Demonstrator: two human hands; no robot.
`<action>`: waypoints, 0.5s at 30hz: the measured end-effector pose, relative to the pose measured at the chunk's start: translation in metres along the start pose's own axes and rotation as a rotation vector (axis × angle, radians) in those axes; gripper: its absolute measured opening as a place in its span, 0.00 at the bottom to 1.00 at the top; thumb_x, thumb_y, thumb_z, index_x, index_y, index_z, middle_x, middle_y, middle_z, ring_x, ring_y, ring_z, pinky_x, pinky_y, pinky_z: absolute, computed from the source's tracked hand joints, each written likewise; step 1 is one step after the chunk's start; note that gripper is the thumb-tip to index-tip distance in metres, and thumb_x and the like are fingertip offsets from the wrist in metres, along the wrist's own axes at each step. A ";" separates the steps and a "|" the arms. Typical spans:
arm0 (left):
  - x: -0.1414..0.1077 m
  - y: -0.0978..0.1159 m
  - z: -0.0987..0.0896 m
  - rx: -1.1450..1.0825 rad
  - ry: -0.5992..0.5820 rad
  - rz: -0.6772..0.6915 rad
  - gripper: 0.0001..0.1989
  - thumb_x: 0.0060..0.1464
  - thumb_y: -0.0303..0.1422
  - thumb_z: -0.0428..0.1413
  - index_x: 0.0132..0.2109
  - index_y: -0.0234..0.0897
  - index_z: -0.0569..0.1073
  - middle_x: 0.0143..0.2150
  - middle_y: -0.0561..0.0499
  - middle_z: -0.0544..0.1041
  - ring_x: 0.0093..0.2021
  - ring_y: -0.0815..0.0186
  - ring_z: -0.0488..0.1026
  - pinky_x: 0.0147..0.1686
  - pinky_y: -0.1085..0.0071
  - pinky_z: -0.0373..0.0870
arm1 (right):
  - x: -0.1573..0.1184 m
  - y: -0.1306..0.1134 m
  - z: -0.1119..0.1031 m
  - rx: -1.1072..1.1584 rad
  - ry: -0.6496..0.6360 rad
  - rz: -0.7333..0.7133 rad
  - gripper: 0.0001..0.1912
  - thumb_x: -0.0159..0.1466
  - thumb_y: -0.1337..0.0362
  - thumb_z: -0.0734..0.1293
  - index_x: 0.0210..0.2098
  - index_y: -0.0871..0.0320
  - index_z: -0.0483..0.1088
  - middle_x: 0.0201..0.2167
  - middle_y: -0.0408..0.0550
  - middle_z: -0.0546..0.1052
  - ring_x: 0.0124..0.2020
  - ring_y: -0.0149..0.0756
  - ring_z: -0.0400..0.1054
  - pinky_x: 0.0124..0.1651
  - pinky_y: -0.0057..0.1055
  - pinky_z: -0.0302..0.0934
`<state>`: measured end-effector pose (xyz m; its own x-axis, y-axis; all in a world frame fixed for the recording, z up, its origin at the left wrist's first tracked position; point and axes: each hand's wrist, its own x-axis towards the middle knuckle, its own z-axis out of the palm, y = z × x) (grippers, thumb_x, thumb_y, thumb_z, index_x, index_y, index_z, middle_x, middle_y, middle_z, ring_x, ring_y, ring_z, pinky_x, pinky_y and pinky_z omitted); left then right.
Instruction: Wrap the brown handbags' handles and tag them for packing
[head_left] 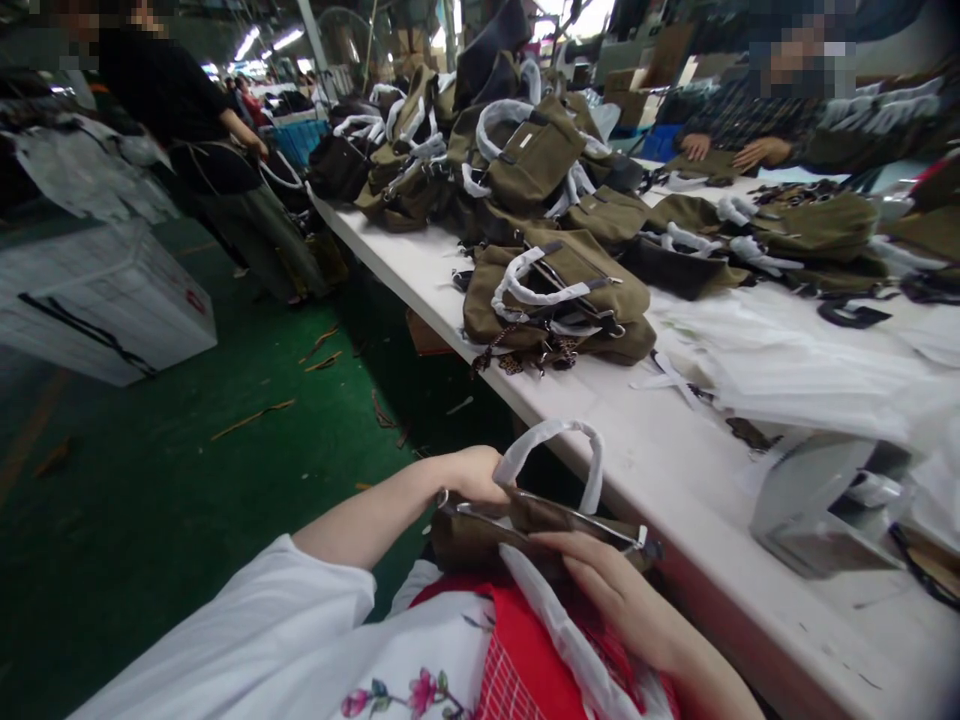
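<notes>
Two hands on a brown fabric bag with arched, white-wrapped handle

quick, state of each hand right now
Left hand: at the bag, partly hidden; grip cannot be told.
Right hand: open, laid against the bag's near side.

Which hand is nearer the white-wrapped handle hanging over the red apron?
The person's right hand: it rests on the near side of the bag, just beside the hanging handle. The left hand is farther away, at the bag's other side.
</notes>
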<state>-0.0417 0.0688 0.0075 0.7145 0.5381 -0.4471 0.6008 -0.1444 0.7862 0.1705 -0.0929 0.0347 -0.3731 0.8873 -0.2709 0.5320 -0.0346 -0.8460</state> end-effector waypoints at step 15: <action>0.019 0.005 0.015 -0.284 0.272 0.077 0.13 0.46 0.34 0.61 0.38 0.30 0.80 0.33 0.48 0.80 0.34 0.64 0.75 0.35 0.73 0.69 | 0.045 0.002 0.037 -0.102 0.090 0.035 0.15 0.64 0.66 0.57 0.37 0.57 0.75 0.40 0.48 0.79 0.42 0.36 0.72 0.49 0.30 0.62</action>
<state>-0.0195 0.0657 -0.0035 0.6101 0.7402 -0.2827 0.3990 0.0213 0.9167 0.1267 -0.0697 0.0035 -0.2857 0.9243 -0.2530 0.6199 -0.0231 -0.7844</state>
